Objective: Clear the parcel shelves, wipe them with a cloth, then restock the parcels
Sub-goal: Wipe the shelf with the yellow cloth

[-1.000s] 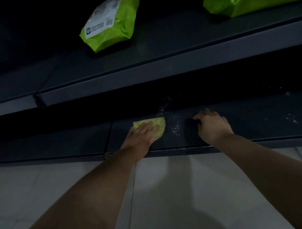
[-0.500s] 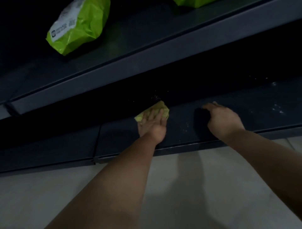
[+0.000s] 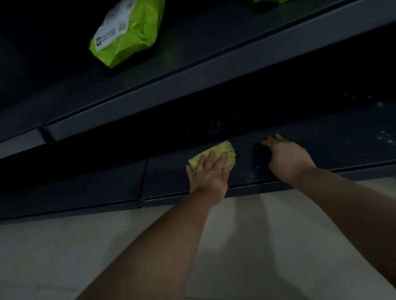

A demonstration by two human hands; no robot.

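Observation:
My left hand lies flat, fingers straight, pressing a yellow-green cloth onto the dark bottom shelf. My right hand rests on the same shelf to the right of the cloth, fingers bent down onto the surface and holding nothing. White dust specks lie on the shelf between my hands, with more dust at the far right. On the upper shelf lies a bright green parcel with a white label. The corner of a second green parcel shows at the top edge.
The upper shelf's front lip overhangs the bottom shelf, and the space under it is very dark. A seam divides the bottom shelf into panels. Pale floor tiles run in front of the shelf.
My left hand has slid the cloth rightward and deeper along the bottom shelf, across the dusty patch. My right hand has stayed resting on the shelf. The camera view has shifted.

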